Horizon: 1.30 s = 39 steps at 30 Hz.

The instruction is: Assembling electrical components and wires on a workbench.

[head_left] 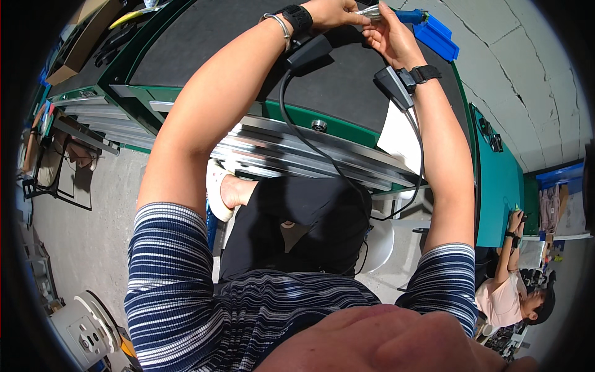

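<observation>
At the far edge of the view, above the dark worktop, my left hand and my right hand come together. Both sets of fingers are closed on a small shiny silvery piece, perhaps wrapped in clear plastic; its kind cannot be made out. The left fingers pinch it from one side, while the right thumb and fingertips press it from the other. Just beyond my right hand lies a blue handle-like thing, beside a blue plastic bin. Whether the handle joins the silvery piece is hidden by my fingers.
Black cables run from boxes at my wrists, one box on the left. A green-edged workbench with metal drawers stands before me. At the left are a cardboard box and a folding chair. Another person works at a teal table.
</observation>
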Available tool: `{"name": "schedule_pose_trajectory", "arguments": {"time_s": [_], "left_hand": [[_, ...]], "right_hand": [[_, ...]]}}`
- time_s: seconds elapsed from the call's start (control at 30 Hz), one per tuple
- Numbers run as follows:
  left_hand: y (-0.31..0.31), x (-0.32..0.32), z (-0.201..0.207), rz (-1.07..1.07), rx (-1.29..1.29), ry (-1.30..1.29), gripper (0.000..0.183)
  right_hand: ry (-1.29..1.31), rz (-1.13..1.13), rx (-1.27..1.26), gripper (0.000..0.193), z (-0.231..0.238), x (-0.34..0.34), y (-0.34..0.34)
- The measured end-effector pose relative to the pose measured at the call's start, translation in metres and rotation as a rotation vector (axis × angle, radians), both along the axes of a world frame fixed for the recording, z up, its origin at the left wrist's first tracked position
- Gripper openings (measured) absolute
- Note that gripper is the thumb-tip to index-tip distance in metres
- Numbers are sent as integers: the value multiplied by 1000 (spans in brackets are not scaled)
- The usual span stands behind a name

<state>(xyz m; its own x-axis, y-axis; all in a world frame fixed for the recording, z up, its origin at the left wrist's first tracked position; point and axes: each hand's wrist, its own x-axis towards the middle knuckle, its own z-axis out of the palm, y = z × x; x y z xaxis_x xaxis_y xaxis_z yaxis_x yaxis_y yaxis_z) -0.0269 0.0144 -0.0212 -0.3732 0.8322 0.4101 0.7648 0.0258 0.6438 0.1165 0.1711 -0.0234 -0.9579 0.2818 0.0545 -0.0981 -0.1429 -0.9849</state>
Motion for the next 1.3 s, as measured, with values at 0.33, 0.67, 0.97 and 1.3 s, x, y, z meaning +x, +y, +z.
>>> {"name": "schedule_pose_trajectory", "arguments": {"time_s": [0.33, 0.67, 0.97, 1.3], "left_hand": [[-8, 7, 14, -56, -141, -96, 53], [1, 1, 3, -3, -22, 124, 57], [3, -3, 7, 0, -160, 55, 62], [5, -3, 3, 55, -123, 90, 64]], "right_hand": [[180, -45, -78, 43, 1, 5, -5], [175, -67, -10, 37, -5, -3, 1], [69, 38, -47, 48, 1, 6, 4], [162, -37, -31, 39, -8, -4, 4]]}}
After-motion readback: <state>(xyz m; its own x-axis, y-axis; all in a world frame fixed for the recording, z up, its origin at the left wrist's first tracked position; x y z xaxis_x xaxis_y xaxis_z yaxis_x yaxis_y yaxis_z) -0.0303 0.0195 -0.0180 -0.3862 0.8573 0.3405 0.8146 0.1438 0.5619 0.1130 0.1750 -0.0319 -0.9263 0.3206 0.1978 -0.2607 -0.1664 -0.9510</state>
